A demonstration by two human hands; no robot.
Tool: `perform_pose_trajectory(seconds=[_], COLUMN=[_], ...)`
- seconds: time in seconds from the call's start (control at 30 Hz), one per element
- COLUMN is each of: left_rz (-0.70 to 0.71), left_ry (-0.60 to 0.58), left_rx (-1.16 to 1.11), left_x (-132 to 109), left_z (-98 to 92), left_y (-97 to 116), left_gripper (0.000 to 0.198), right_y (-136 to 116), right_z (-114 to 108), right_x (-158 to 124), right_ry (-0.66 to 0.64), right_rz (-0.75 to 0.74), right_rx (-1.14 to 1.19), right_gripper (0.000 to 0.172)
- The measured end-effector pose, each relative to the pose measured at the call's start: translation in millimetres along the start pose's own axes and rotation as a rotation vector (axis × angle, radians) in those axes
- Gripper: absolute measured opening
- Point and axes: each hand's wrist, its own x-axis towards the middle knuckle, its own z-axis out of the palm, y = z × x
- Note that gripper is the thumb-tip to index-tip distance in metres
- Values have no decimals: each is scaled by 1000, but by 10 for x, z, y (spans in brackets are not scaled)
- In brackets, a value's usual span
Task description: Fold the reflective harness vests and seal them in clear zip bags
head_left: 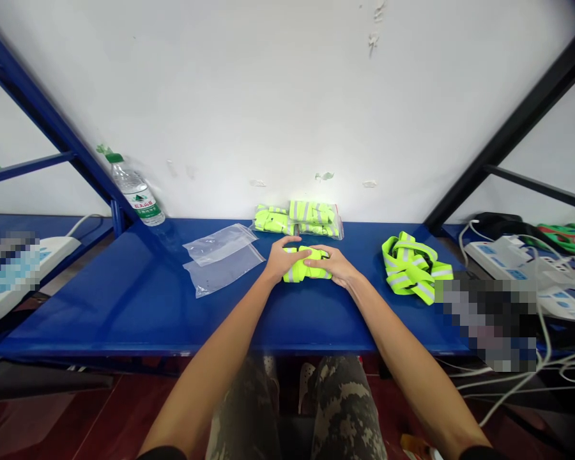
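A folded neon-yellow reflective strap bundle [303, 271] lies on the blue table [148, 306] in the middle. My left hand [282, 257] curls over its left end and my right hand [336, 264] presses on its right end, fingers closed round it. Two clear plastic bags [220, 257] lie flat to the left of my hands. A loose heap of yellow reflective straps [413, 267] sits to the right. Bagged strap bundles [298, 220] rest at the back by the wall.
A water bottle [135, 190] leans in the back left corner against the blue frame. White power strips with cables lie on the left [33, 262] and the right [517, 262]. A black diagonal brace [508, 134] rises at the right.
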Motion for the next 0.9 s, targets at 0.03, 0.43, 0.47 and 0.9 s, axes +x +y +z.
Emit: perform_pose_trajectory(seconds=[0.03, 0.43, 0.47, 0.9], left_rz=[40, 92, 46, -63], left_ry=[20, 371, 302, -160], left_rx=[34, 426, 355, -203], left_x=[7, -201, -194, 38], left_z=[9, 216, 238, -59], left_y=[-9, 11, -23, -84], left_gripper=[51, 28, 28, 64], right_y=[5, -6, -2, -93], right_z=[3, -55, -43, -131], right_x=[3, 133, 135, 93], right_ry=[-7, 376, 385, 302], right_rz=[6, -246, -247, -101], right_rx=[6, 147, 165, 396], right_gripper=[60, 57, 57, 43])
